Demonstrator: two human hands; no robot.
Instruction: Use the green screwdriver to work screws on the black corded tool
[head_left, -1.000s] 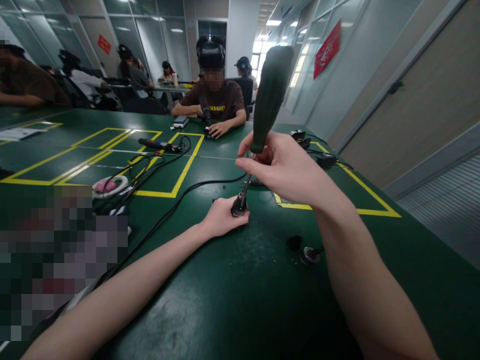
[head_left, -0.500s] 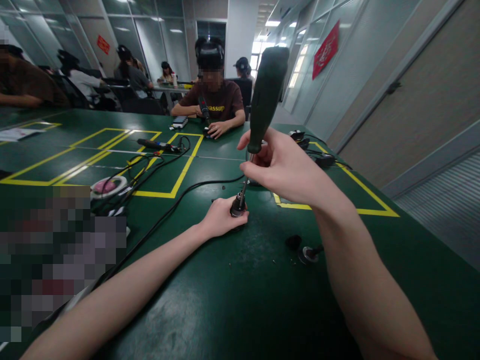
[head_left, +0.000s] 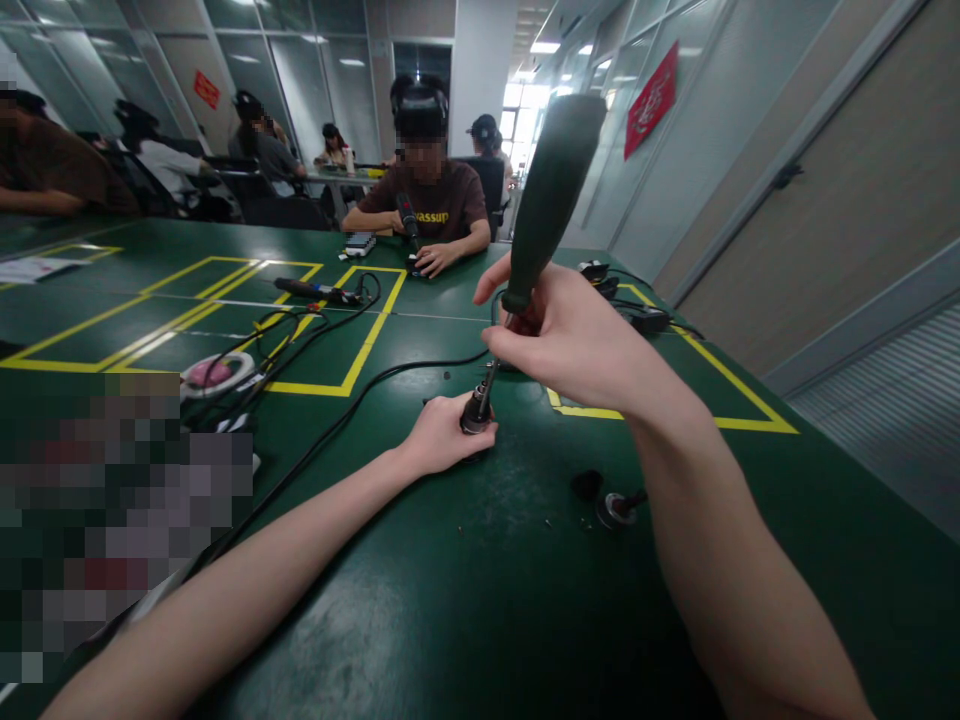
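Observation:
My left hand (head_left: 446, 435) is wrapped round a small black cylindrical part (head_left: 476, 412) with metal pieces on top, held low over the table. In my right hand (head_left: 555, 325) is a screwdriver (head_left: 559, 195) with a thick dark green handle, gripped near the base of the handle. Its thin metal shaft runs down past my thumb to the top of the black part. The handle leans up and to the right. My palm hides some of the shaft, and the exact contact of the tip is too small to tell.
On the green table (head_left: 360, 620) lie a round metal-rimmed part (head_left: 617, 511), a black piece (head_left: 587, 485) and several tiny screws. A black cable (head_left: 337, 425) crosses at left, near a white ring-shaped item (head_left: 217, 373). Opposite, a person (head_left: 431, 195) works with a tool.
The screwdriver's handle has tipped further to the right, and the fingers of my right hand have shifted slightly round it. My left hand and the black part have stayed in place.

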